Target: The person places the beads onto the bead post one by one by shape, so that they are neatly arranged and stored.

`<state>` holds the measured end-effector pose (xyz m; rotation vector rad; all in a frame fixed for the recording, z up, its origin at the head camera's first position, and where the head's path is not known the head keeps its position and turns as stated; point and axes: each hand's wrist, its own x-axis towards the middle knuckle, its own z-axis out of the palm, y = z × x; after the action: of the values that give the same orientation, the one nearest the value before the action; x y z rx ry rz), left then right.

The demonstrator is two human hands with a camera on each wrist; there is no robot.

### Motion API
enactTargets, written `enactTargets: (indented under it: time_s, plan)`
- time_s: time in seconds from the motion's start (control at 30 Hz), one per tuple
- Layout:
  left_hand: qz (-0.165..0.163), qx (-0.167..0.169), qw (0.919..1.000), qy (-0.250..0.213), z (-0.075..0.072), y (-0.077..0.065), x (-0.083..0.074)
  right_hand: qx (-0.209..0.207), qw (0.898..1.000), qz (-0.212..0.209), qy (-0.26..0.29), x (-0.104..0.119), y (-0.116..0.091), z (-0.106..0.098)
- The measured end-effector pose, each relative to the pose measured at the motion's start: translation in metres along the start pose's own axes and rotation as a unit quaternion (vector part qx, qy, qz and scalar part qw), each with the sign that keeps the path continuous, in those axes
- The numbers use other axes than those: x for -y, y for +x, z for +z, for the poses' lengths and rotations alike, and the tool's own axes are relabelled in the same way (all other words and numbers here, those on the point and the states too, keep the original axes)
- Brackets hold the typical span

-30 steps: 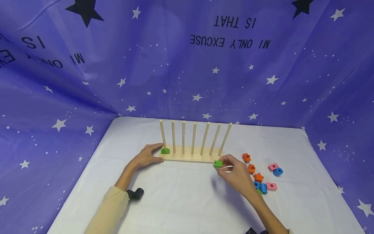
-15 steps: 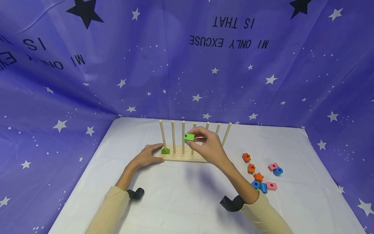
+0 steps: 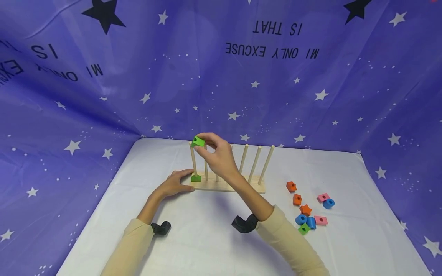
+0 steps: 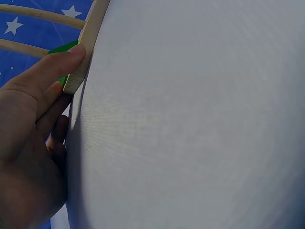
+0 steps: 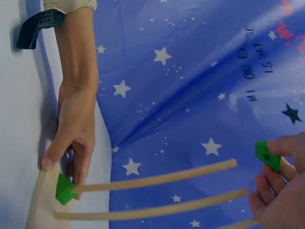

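Thumb and fingers of my right hand (image 3: 218, 155) pinch a green block with a hole (image 3: 198, 142). In the head view it overlaps the top of the leftmost peg (image 3: 193, 161); the right wrist view shows the held block (image 5: 268, 155) apart from that peg's tip. A second green block (image 3: 195, 178) sits around the foot of the same peg. My left hand (image 3: 172, 184) grips the left end of the wooden peg stand (image 3: 228, 187). In the left wrist view its thumb lies on the base's edge (image 4: 88, 57); the other fingers are partly hidden behind it.
Right of the stand lie several loose blocks on the white table (image 3: 193, 245): orange stars (image 3: 305, 209), blue cylinders (image 3: 310, 222), pink blocks (image 3: 321, 220) and a green block (image 3: 304, 229). A purple starry curtain (image 3: 207, 96) stands behind. Several upright pegs rise from the stand.
My right hand has carried the green block from the stand's right front, leftward and up, to the top of the leftmost peg. My left hand has stayed at the stand's end.
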<state>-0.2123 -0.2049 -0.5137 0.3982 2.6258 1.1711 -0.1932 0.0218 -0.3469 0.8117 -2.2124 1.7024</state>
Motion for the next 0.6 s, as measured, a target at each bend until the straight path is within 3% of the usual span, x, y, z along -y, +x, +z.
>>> enactTargets:
  time_s: [0.2, 0.4, 0.6]
  plan:
    - [-0.001, 0.003, 1.0, 0.002, 0.0, 0.001, 0.001, -0.02, 0.998, 0.006, -0.065, -0.005, 0.007, 0.02]
    - [0.0, 0.002, 1.0, 0.0, 0.001, 0.002, 0.001, -0.033, 0.997, 0.01, -0.073, -0.017, 0.011, 0.031]
    - [0.003, 0.0, 1.0, 0.001, 0.001, 0.003, 0.003, -0.019, 0.997, 0.021, -0.071, -0.022, 0.011, 0.033]
